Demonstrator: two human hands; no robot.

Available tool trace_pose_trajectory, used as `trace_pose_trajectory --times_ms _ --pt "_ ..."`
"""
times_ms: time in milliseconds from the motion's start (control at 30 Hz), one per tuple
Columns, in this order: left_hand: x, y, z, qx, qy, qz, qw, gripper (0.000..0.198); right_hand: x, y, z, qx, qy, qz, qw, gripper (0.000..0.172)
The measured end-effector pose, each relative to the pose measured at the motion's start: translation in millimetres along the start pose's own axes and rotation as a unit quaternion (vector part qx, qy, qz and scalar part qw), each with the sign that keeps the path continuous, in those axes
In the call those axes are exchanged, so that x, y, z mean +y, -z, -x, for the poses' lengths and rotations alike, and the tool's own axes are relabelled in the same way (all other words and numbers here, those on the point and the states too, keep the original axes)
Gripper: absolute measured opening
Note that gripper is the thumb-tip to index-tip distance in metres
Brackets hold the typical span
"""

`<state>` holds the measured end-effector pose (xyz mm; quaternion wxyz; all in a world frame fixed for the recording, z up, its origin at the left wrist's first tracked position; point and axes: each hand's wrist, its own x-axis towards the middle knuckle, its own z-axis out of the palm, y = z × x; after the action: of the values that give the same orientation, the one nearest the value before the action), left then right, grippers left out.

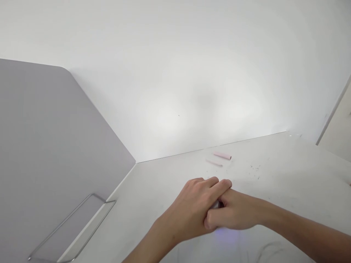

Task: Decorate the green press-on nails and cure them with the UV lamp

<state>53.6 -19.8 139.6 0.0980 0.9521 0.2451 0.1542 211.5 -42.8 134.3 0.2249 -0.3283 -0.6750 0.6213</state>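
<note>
Left hand point(192, 208): curls shut over the knuckles of the right hand point(237, 212), fingers point(219, 184) lying across its top. Right hand: clenches into a fist around a small pale object point(215, 204), of which only a sliver shows between the two hands; type cannot be told. Position: low over the white table point(287, 175), near its middle. Violet glow point(226, 233) on the surface below the fist. Beyond the hands, apart: pink cap point(222, 156) and thin pink stick point(214, 163). Left: grey partition point(55, 146), wire stand point(68, 226).
</note>
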Motion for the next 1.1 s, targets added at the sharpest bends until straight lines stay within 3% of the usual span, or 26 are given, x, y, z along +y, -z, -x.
trace_pose_trajectory --times_ms 567,900,1100 --pt "1.0 4.5 -0.3 -0.055 0.026 -0.004 0.998 0.026 -2.3 -10.0 -2.8 -0.013 0.038 -0.106 0.994 0.037" --pt "2.0 5.1 -0.9 -0.028 -0.003 0.023 0.999 0.027 1.1 -15.9 -5.5 0.016 -0.007 -0.162 0.987 0.026" --pt "3.1 5.3 -0.6 -0.052 0.028 0.039 0.997 0.026 -4.2 -19.8 -6.1 0.023 -0.027 -0.188 0.982 0.025"
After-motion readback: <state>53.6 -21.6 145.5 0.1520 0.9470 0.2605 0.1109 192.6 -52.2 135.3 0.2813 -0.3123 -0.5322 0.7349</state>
